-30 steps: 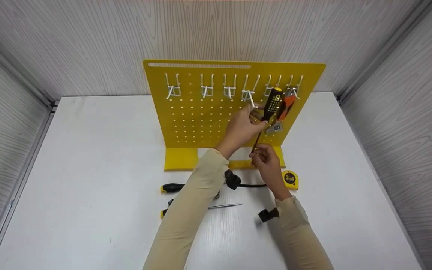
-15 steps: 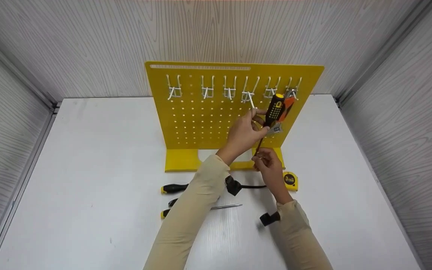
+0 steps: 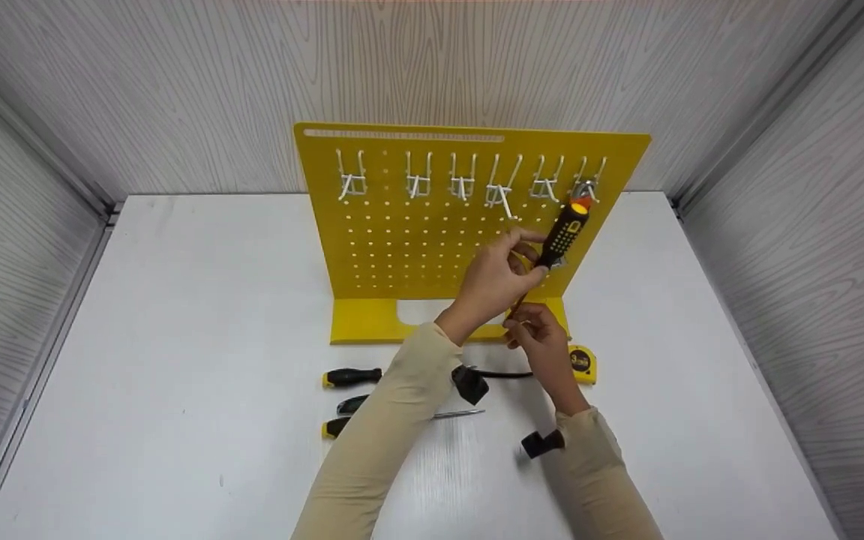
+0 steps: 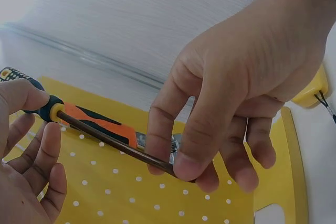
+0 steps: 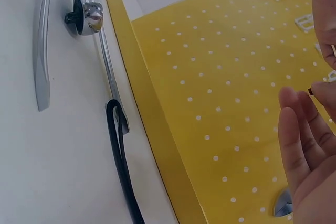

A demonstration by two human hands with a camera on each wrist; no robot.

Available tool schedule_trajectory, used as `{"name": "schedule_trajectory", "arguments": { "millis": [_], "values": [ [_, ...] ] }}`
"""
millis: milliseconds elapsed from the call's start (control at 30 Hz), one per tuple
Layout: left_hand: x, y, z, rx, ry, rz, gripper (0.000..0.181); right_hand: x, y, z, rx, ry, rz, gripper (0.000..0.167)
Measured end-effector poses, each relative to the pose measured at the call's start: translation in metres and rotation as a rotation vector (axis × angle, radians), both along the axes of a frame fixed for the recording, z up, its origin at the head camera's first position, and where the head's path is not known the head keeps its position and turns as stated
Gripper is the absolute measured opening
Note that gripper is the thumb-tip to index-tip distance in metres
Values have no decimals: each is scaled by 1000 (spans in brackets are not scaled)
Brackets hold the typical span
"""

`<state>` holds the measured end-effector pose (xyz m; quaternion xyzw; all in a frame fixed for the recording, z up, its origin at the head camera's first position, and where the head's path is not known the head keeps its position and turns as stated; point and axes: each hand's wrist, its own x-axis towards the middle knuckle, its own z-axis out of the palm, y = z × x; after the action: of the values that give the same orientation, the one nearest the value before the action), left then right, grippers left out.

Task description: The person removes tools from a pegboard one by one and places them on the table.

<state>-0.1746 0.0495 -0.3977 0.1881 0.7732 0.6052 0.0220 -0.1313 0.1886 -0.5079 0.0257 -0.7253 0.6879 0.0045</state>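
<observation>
My left hand (image 3: 498,271) pinches a screwdriver (image 3: 565,234) with a black and yellow handle, near the handle's lower end. Lower down, my right hand (image 3: 544,341) pinches the dark shaft (image 4: 105,139) close to its tip, as the left wrist view shows. The screwdriver slants, handle up and to the right, in front of the yellow pegboard (image 3: 402,255). Behind it hangs an adjustable wrench (image 4: 97,124) with an orange and black handle, partly hidden by the screwdriver in the head view. In the right wrist view, only the screwdriver's very tip shows at my fingertips.
White hooks (image 3: 503,196) line the board's upper part. On the white table lie two more screwdrivers (image 3: 349,377), a chrome ratchet (image 5: 89,14) between them, and a yellow tape measure (image 3: 583,365) with a black cord (image 5: 118,145). My left sleeve covers part of these tools.
The screwdriver's handle has tipped to the right and lower, now overlapping the hanging wrench. My left hand has shifted slightly right and down with it; the right hand has dropped a little.
</observation>
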Motion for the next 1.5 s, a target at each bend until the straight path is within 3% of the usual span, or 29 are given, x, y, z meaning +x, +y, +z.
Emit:
{"name": "schedule_trajectory", "arguments": {
  "millis": [167, 433, 700, 1000, 1500],
  "values": [
    [4, 0, -3, 12, 4, 8, 35, 4, 0, -1, -20, 29, 8, 22],
    [10, 1, -14, -34, -29, 29, 32, 9, -5, -1, -88, 20, 98, 25],
    [13, 1, -20, -11, -81, 41, 31, 6, -11, 0, -67, 3, 33, 18],
    [17, 2, -17, 35, -102, 51, 30, 7, -16, 2, -39, 19, 27, 14],
    [18, -9, -18, 84, -65, -9, 30, 11, -12, -5, 23, 83, -11, 15]
  ]
}}
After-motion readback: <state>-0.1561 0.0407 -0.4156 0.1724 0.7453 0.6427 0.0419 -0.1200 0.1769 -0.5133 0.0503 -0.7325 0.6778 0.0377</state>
